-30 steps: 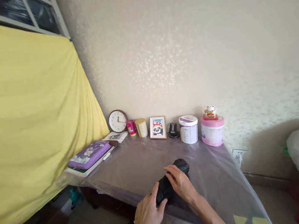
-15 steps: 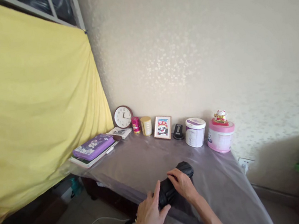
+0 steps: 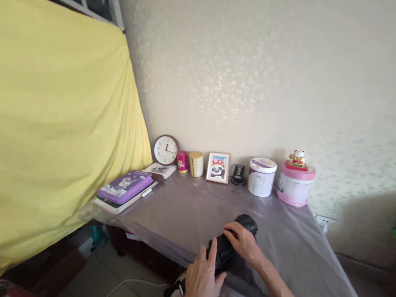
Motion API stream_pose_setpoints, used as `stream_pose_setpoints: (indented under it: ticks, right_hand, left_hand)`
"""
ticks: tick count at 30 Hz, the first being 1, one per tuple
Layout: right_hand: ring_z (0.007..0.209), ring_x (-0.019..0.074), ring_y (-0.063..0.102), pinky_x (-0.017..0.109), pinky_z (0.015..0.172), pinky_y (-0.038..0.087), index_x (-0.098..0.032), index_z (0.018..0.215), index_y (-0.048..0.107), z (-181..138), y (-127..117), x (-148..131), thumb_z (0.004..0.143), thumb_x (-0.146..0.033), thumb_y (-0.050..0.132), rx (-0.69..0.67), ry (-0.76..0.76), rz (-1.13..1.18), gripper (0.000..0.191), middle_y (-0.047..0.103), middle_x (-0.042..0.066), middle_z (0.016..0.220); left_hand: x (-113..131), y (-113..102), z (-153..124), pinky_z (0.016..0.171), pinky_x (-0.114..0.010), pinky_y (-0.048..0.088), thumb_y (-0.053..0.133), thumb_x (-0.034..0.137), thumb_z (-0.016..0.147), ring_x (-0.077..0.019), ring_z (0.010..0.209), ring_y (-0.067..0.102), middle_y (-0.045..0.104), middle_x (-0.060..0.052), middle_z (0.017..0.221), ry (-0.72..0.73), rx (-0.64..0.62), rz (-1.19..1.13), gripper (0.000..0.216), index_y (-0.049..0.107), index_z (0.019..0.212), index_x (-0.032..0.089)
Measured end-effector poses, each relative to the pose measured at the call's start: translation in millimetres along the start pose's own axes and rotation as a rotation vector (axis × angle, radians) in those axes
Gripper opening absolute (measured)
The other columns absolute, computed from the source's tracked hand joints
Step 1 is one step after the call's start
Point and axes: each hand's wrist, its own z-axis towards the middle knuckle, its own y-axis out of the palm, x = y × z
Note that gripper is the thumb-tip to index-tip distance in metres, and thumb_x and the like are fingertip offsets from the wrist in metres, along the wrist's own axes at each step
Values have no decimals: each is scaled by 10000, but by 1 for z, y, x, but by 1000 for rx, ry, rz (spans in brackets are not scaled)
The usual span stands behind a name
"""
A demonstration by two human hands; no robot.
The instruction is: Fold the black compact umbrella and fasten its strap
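Note:
A folded black umbrella (image 3: 246, 222) lies on the plastic-covered table (image 3: 192, 209), near its front edge. My right hand (image 3: 244, 244) rests on top of the umbrella with its fingers curled over it. Closer to me, my left hand (image 3: 202, 281) grips the umbrella's near end, fingers wrapped against it. A black strap (image 3: 171, 290) hangs off the table edge just left of my left hand.
Along the wall stand a clock (image 3: 166, 150), a red tin (image 3: 182, 161), a yellow tin (image 3: 196, 164), a panda picture frame (image 3: 218, 168), a white tub (image 3: 262, 176) and a pink tub (image 3: 296, 183). A purple case (image 3: 125, 186) lies at the table's left. A yellow curtain (image 3: 41, 122) hangs left.
The view has swung left and up a little. My left hand has slid up along the umbrella toward my right hand; both stay on the umbrella.

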Motion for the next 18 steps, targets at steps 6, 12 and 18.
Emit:
stream_pose_setpoints:
  ticks: [6, 12, 18]
  right_hand:
    - [759, 194, 613, 298, 724, 466, -178, 845, 678, 2, -1, -2, 809, -308, 473, -40, 16, 12, 246, 674, 75, 891]
    - [697, 186, 598, 293, 682, 455, -191, 815, 675, 4, 1, 0, 772, -278, 487, -24, 68, 14, 212, 678, 51, 809]
    - [713, 178, 592, 283, 691, 445, -201, 760, 651, 6, 7, -1, 776, -276, 486, 14, 51, 50, 182, 665, 40, 783]
  left_hand:
    - [-1, 1, 0, 838, -369, 498, 588, 258, 824, -268, 1012, 620, 483, -172, 1340, -2, 21, 15, 728, 221, 1454, 249]
    - [-4, 6, 3, 782, -369, 518, 639, 297, 794, -261, 914, 651, 527, -165, 1274, 14, 72, 3, 753, 259, 1442, 248]
    - [-6, 2, 2, 744, -351, 509, 536, 352, 860, -259, 879, 654, 550, -151, 1201, 17, 85, -14, 630, 296, 1429, 228]
